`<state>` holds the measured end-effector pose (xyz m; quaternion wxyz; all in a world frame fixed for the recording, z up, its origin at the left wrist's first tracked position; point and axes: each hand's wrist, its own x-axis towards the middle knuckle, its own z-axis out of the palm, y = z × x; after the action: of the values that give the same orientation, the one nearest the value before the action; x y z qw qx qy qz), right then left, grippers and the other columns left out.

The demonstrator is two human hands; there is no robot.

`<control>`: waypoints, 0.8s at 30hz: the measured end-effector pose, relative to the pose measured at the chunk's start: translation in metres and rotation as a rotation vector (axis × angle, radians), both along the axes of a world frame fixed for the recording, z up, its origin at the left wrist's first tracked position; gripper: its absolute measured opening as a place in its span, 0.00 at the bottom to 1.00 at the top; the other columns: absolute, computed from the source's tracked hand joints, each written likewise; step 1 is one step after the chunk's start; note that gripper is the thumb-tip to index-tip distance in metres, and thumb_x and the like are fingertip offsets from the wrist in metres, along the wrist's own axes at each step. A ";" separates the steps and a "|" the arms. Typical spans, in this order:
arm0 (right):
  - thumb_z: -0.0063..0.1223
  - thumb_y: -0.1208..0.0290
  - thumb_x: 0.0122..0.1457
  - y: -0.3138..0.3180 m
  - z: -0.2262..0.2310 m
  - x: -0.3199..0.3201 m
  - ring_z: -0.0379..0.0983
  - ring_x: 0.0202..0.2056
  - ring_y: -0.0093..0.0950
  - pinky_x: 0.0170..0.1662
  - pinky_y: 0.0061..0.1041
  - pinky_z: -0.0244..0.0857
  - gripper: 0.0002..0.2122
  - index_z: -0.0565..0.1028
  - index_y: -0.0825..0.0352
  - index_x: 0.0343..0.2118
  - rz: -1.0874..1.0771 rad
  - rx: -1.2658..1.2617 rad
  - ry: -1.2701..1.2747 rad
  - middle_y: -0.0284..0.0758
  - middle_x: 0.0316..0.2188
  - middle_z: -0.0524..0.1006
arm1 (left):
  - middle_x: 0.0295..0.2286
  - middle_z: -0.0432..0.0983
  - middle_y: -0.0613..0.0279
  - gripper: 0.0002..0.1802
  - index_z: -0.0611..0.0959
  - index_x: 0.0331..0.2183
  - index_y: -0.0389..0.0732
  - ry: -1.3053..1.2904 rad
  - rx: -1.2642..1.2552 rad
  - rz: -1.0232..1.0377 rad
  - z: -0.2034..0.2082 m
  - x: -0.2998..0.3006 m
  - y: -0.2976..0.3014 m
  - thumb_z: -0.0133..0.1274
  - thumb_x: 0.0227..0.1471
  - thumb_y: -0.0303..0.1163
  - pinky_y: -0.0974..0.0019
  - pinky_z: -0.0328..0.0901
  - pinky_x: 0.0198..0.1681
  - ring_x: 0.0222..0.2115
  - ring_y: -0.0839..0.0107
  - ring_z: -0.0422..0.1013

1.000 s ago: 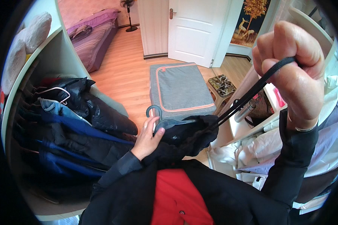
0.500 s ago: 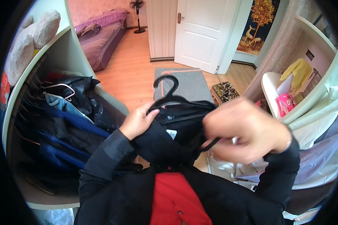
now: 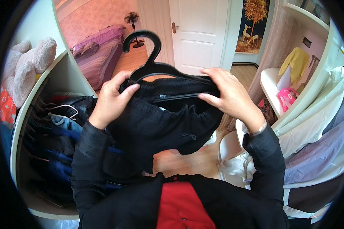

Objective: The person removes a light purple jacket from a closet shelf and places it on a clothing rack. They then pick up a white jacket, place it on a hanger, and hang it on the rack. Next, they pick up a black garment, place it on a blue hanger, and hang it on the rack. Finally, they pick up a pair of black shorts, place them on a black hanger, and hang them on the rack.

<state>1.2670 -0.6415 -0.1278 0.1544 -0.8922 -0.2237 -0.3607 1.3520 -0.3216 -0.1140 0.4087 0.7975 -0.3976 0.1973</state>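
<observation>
Black shorts (image 3: 160, 126) with a gathered elastic waistband and a small bow hang in front of me. A black plastic hanger (image 3: 153, 65) sits at their waist, its hook pointing up and to the left; its lower bar shows inside the waist opening. My left hand (image 3: 111, 98) is closed on the left side of the waistband and the hanger's shoulder, thumb in front. On the right side, my right hand (image 3: 236, 97) pinches the waistband against the hanger's other end, with the thumb over the edge.
To the left stands a curved wardrobe (image 3: 28, 100) packed with dark hanging clothes (image 3: 55, 145); a plush toy (image 3: 26, 68) lies on top. Pale garments (image 3: 317, 110) hang at the right, below a shelf with a pink item (image 3: 286, 98). Beyond are a bed (image 3: 99, 57), a fan (image 3: 132, 28) and a white door (image 3: 198, 32).
My right hand has moved from a blurred motion at the hanger's end to a steady grip on the waistband. Hanger and shorts are raised, and the shorts now hang spread out.
</observation>
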 end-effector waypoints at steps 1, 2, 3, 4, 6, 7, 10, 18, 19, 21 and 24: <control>0.57 0.62 0.56 0.003 0.002 0.008 0.73 0.43 0.43 0.45 0.38 0.68 0.17 0.73 0.64 0.45 0.022 -0.050 0.028 0.43 0.38 0.76 | 0.33 0.78 0.61 0.13 0.78 0.42 0.33 -0.051 0.002 -0.035 0.005 0.002 -0.001 0.57 0.53 0.24 0.72 0.66 0.43 0.37 0.77 0.72; 0.54 0.62 0.58 0.007 0.006 0.016 0.75 0.35 0.44 0.37 0.40 0.69 0.10 0.74 0.63 0.37 -0.031 -0.088 0.083 0.42 0.29 0.77 | 0.33 0.78 0.60 0.13 0.78 0.42 0.33 -0.030 -0.009 -0.049 0.011 0.004 -0.001 0.57 0.53 0.24 0.72 0.65 0.44 0.37 0.78 0.72; 0.53 0.63 0.59 0.009 0.009 0.020 0.75 0.30 0.45 0.33 0.41 0.68 0.09 0.74 0.63 0.33 0.018 -0.044 0.007 0.43 0.25 0.76 | 0.36 0.78 0.58 0.15 0.77 0.43 0.33 -0.026 -0.013 -0.024 0.016 0.005 -0.001 0.58 0.52 0.24 0.72 0.65 0.45 0.39 0.76 0.72; 0.53 0.62 0.59 0.010 0.012 0.021 0.75 0.30 0.45 0.32 0.41 0.68 0.09 0.75 0.63 0.33 0.011 -0.014 0.054 0.43 0.24 0.77 | 0.36 0.78 0.57 0.16 0.77 0.44 0.34 -0.152 -0.024 0.027 0.020 0.003 -0.002 0.59 0.51 0.24 0.69 0.65 0.46 0.40 0.71 0.73; 0.52 0.60 0.60 0.009 0.020 0.022 0.75 0.30 0.44 0.31 0.40 0.67 0.10 0.75 0.63 0.34 -0.033 0.022 0.104 0.43 0.24 0.77 | 0.38 0.77 0.56 0.20 0.78 0.44 0.37 -0.488 -0.050 0.243 0.022 -0.005 -0.004 0.61 0.47 0.23 0.63 0.65 0.48 0.41 0.60 0.73; 0.53 0.61 0.60 0.008 0.023 0.020 0.76 0.29 0.43 0.31 0.39 0.67 0.10 0.76 0.63 0.35 -0.076 0.051 0.140 0.42 0.24 0.78 | 0.38 0.76 0.55 0.22 0.78 0.44 0.38 -0.692 -0.059 0.405 0.018 -0.014 -0.005 0.62 0.44 0.23 0.59 0.64 0.49 0.41 0.55 0.72; 0.54 0.62 0.59 0.008 0.033 0.017 0.76 0.28 0.42 0.30 0.36 0.67 0.09 0.77 0.62 0.34 -0.016 0.101 0.133 0.42 0.23 0.77 | 0.41 0.75 0.59 0.18 0.80 0.41 0.45 -0.807 0.380 0.006 0.000 -0.038 -0.005 0.59 0.49 0.44 0.54 0.61 0.51 0.43 0.57 0.71; 0.55 0.65 0.58 -0.008 0.038 0.005 0.76 0.29 0.40 0.30 0.34 0.67 0.07 0.74 0.63 0.32 -0.083 -0.029 -0.005 0.39 0.23 0.76 | 0.33 0.71 0.63 0.13 0.79 0.33 0.47 -0.811 0.649 0.186 -0.015 -0.025 0.017 0.60 0.40 0.29 0.51 0.56 0.58 0.46 0.63 0.69; 0.55 0.66 0.58 -0.011 0.036 0.003 0.76 0.29 0.41 0.30 0.34 0.67 0.07 0.74 0.63 0.33 -0.091 -0.057 -0.015 0.40 0.24 0.76 | 0.32 0.70 0.62 0.12 0.78 0.30 0.47 -0.811 0.573 0.221 -0.013 -0.024 0.023 0.59 0.38 0.25 0.49 0.55 0.58 0.45 0.63 0.70; 0.55 0.67 0.57 -0.019 0.034 -0.002 0.75 0.31 0.43 0.32 0.36 0.68 0.07 0.74 0.64 0.34 -0.064 -0.112 0.055 0.42 0.26 0.77 | 0.36 0.70 0.59 0.16 0.78 0.32 0.42 -0.724 0.415 0.345 -0.008 -0.017 0.034 0.58 0.36 0.18 0.49 0.58 0.56 0.46 0.60 0.70; 0.56 0.67 0.57 -0.027 0.029 -0.009 0.75 0.33 0.45 0.35 0.37 0.69 0.10 0.76 0.64 0.40 0.000 -0.141 0.187 0.43 0.29 0.78 | 0.44 0.69 0.54 0.08 0.79 0.35 0.39 -0.312 0.149 0.272 -0.014 -0.002 0.034 0.57 0.49 0.23 0.62 0.67 0.45 0.43 0.54 0.72</control>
<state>1.2583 -0.6680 -0.0988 0.1116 -0.9306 -0.2329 -0.2593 1.3496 -0.2877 -0.1283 0.2517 0.8315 -0.3585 0.3416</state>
